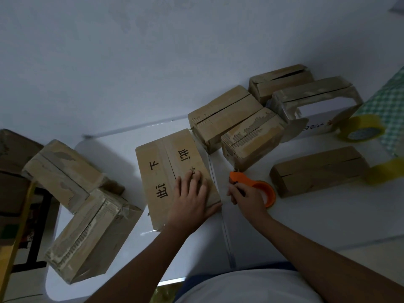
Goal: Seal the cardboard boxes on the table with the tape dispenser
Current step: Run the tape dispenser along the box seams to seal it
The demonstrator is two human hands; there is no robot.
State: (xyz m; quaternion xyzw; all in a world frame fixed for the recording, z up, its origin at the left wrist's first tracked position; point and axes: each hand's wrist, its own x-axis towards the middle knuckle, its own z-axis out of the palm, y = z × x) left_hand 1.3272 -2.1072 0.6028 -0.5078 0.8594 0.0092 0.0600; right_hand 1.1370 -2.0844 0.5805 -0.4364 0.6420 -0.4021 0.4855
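The person wears a white top (pixel 249 287), seen at the bottom edge. Both forearms are bare to the frame's edge, with no sleeves showing. The left hand (pixel 190 200) and right hand (pixel 249 199) carry no gloves.

Eight boxes (pixel 177 178), two tape rolls (pixel 360 129) (yellow), one dispenser (pixel 260 189)
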